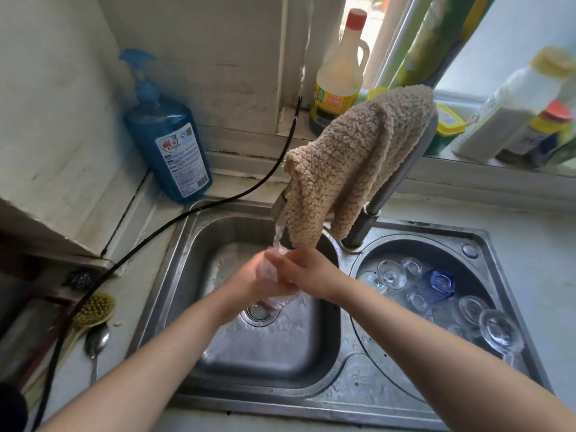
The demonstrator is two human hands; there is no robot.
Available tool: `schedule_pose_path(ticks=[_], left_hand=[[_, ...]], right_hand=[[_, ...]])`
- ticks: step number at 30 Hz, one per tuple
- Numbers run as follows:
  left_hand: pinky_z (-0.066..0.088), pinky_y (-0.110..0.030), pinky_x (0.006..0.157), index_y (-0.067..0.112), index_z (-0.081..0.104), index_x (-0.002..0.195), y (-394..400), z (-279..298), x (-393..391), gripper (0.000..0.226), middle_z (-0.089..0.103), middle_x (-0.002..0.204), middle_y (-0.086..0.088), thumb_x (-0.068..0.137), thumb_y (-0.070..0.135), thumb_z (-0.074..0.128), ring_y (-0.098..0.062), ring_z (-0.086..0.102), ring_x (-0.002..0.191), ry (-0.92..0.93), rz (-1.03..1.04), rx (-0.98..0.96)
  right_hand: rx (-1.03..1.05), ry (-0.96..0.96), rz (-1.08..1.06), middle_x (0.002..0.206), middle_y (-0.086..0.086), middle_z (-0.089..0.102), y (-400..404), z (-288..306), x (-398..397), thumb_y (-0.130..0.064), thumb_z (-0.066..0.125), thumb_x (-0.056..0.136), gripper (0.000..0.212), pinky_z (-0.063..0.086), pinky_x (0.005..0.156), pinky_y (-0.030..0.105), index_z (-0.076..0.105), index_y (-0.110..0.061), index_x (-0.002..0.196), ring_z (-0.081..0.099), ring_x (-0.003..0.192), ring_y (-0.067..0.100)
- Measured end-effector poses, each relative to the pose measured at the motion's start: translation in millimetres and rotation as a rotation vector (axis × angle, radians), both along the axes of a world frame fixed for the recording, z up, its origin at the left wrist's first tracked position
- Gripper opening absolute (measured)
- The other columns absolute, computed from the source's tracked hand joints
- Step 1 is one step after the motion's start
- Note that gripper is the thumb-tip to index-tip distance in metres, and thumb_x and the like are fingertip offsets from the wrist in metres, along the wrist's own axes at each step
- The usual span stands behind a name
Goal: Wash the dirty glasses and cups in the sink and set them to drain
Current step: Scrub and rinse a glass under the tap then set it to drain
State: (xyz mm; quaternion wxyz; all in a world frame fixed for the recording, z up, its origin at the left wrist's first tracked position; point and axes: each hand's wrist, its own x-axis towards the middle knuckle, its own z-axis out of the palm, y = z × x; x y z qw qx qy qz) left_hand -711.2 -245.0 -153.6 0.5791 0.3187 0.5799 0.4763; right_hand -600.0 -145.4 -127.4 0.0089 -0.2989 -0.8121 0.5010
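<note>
Your left hand [249,277] and right hand [299,271] both grip a clear glass [274,294] under the tap's stream [278,233]; washed glasses [436,294] lie at three o'clock.

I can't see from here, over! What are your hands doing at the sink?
Left hand and right hand gripping clear drinking glass under running tap water. Beige towel hangs close above.
</note>
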Motion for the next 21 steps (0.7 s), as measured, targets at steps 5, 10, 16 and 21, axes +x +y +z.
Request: schedule_pose_path(ticks=[5,10,16,21], left_hand=[[0.053,-0.035,0.078,0.016,0.053,0.131,-10.2,-21.2,-19.7,0.088,0.064,0.109,-0.012,0.055,0.041,0.090,-0.025,0.064,0.095,-0.541,-0.128,-0.107],[0.050,-0.023,0.062,0.015,0.052,0.126,0.2,-16.6,-11.8,0.069,0.065,0.096,-0.006,0.065,0.019,0.084,-0.018,0.061,0.083,-0.205,-0.023,-0.089],[0.042,-0.019,0.086,0.018,0.039,0.136,7.9,-28.1,11.4,0.082,0.055,0.125,0.000,0.066,0.017,0.082,-0.016,0.056,0.110,0.759,0.209,-0.019],[0.053,-0.024,0.077,0.030,0.048,0.108,6.9,-28.9,-2.6,0.055,0.062,0.106,0.004,0.062,0.022,0.079,-0.005,0.063,0.094,0.573,0.164,0.066]], right_hand=[[-0.261,0.091,0.019,0.066,-0.003,0.066,-4.5,8.4,-4.8,-0.039,0.054,0.094,0.040,0.047,0.068,0.019,0.069,-0.009,0.073,0.060,0.063,0.007],[-0.031,-0.128,0.103,0.070,0.000,0.070,2.0,5.3,-6.7,-0.055,0.040,0.094,0.058,0.049,0.078,0.022,0.071,-0.009,0.077,0.064,0.067,0.010],[0.111,-0.183,-0.063,0.093,0.020,0.069,-13.8,-10.8,-24.7,-0.050,0.032,0.098,0.055,0.049,0.090,0.041,0.068,-0.011,0.081,0.065,0.091,0.034],[0.185,-0.121,-0.020,0.097,0.024,0.066,-16.1,-8.4,-27.4,-0.043,0.035,0.100,0.051,0.046,0.080,0.040,0.064,-0.001,0.100,0.062,0.091,0.036]])
